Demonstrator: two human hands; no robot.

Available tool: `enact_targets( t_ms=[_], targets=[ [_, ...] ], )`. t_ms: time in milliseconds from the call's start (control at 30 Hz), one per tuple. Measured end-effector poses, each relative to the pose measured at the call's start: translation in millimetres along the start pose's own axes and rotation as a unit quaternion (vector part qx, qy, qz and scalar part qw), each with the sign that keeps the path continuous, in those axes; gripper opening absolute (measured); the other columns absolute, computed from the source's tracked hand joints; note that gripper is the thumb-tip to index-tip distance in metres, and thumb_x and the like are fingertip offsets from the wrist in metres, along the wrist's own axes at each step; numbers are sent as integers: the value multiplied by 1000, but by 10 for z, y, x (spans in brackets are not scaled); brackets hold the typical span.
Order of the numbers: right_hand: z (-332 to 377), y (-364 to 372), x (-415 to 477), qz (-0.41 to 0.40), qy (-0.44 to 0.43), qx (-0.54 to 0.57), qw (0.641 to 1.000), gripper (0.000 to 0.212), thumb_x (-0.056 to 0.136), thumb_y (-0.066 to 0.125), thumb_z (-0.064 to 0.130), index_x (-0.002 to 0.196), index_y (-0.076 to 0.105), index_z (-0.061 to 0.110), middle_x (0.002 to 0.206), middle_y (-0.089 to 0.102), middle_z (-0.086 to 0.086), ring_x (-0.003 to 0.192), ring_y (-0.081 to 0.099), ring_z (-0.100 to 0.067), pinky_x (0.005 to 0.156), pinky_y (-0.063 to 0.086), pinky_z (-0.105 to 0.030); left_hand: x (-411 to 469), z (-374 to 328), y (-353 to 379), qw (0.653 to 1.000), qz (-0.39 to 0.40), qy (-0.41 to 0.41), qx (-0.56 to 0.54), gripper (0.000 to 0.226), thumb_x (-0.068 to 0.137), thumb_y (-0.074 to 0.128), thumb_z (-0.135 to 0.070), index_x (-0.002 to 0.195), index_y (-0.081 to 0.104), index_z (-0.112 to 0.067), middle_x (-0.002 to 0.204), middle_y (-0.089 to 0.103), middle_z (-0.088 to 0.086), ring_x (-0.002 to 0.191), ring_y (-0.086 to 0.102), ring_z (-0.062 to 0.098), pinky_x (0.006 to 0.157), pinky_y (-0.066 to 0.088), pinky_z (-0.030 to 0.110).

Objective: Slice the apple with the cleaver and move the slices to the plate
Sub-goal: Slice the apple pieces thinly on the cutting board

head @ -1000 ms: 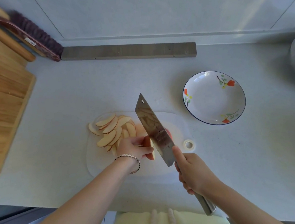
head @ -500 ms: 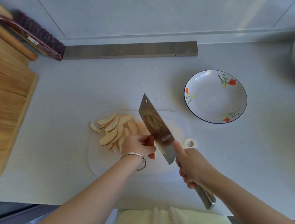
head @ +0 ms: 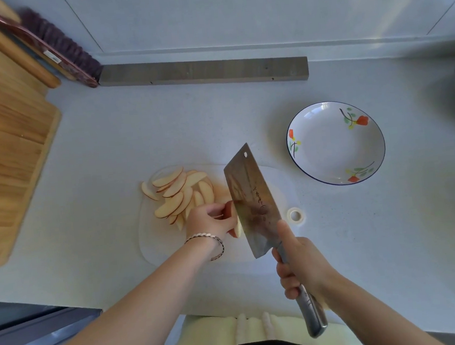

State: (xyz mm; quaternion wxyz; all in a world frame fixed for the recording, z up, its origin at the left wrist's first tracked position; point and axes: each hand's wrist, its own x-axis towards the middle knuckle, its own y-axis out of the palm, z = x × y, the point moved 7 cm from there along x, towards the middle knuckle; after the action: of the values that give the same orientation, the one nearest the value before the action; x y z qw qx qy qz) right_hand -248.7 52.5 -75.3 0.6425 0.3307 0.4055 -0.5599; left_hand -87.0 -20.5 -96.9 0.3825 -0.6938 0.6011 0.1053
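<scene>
Head view. The left hand (head: pixel 211 222) is curling its fingers round the remaining piece of apple (head: pixel 232 213) and is holding it down on the white cutting mat (head: pixel 282 184), near the middle of the counter (head: pixel 108 144). A bracelet (head: pixel 207 236) is sitting on that wrist.

The right hand (head: pixel 300 265) is grasping the metal handle of the cleaver (head: pixel 251 200), with the forefinger lying along the near end of the blade. The blade is standing just to the right of the apple piece and touching its cut face, with the tip pointing away from the person. Whether the edge is resting on the mat cannot be told.

A fanned heap of slices (head: pixel 180 194) is lying on the left part of the mat, just beyond the left hand; one slice is lying at the far left of the heap. The mat's round hanging hole (head: pixel 295 215) is showing at its right edge.

The plate (head: pixel 334 146), white with red flowers and a blue rim, is standing on the counter to the right of the mat and farther away, apart from it, and is holding nothing.

A wooden board (head: pixel 3 142) is lying at the left edge. A brush (head: pixel 58 46) is lying at the far left, and a grey bar (head: pixel 203 71) is lying along the far wall.
</scene>
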Motion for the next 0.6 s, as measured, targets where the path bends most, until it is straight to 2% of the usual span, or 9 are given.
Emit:
enact_targets(
  t_ms=[67,133,267,367,467,600],
  targets=[
    [11,5,8,-12,-3,-4,1000,59,93,28,61,58,30,14,50,27,-2,40,23,-15,42,27,-20,-12,18,26,1000,8,-3,-17,38,66,79,1,102,69,-4,78,68,2,62,67,5,81,57,36],
    [6,6,8,-16,-2,-2,1000,58,93,28,60,59,30,14,50,28,-3,40,23,-15,42,27,-20,-18,18,55,1000,19,1,-15,38,64,80,1,101,69,-3,69,66,-4,48,63,-2,76,58,30],
    [-51,13,-45,-8,-2,10,1000,56,94,27,58,60,30,14,52,27,-4,41,23,-15,41,27,-20,24,37,38,1000,-1,4,-23,41,64,79,0,103,70,-3,79,67,1,76,69,15,85,56,41],
    [-50,15,-66,-14,-21,7,1000,55,95,26,56,62,31,13,52,27,-4,40,23,-14,41,28,-20,54,62,44,1000,-5,-1,-27,41,67,76,3,107,68,-3,83,67,-1,71,67,9,88,55,39],
    [12,11,-59,-21,-42,-7,999,57,95,26,56,57,30,15,46,27,0,38,24,-14,41,28,-20,86,80,46,1000,-9,-2,-30,43,66,77,0,107,69,-6,98,71,5,89,68,22,90,54,41],
    [46,25,-51,-31,-39,-21,999,58,95,26,57,56,32,14,42,29,2,34,26,-13,40,29,-19,85,106,39,1000,-11,-6,-28,40,66,78,-2,105,70,-8,95,72,4,89,69,22,87,56,41]
  ],
)
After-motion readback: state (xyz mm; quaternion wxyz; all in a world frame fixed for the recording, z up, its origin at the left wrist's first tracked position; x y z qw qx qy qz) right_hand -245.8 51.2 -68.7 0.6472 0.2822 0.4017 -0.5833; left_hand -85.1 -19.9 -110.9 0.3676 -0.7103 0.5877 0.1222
